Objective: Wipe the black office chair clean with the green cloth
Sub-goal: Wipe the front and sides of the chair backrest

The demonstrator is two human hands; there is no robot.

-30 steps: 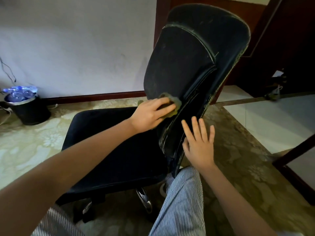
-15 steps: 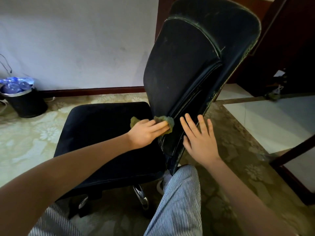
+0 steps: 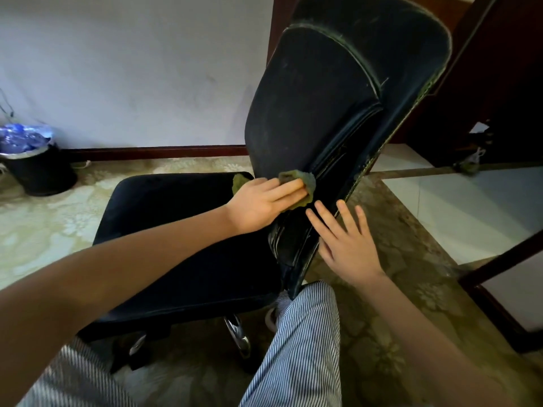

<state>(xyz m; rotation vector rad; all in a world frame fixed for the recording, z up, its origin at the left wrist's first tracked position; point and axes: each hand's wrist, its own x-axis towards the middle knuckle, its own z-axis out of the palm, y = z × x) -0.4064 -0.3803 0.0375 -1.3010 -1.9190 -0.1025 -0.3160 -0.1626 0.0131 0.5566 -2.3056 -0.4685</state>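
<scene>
A black padded office chair is filling the middle of the frame. Its tall backrest is leaning from lower centre toward the upper right, and its seat is spreading out to the left. The person's right hand is lying flat against the backrest's lower rear edge, grip apart with fingers spread, probably bracing it. The left hand is pressing a crumpled green cloth onto the low front of the backrest, just above the seat joint. Its grip is closing lightly round the wad, with the thumb hidden. Most of the backrest's length is lying up and to the right of the cloth, so the next stroke is likely running upward along that axis, driven by the left hand.
</scene>
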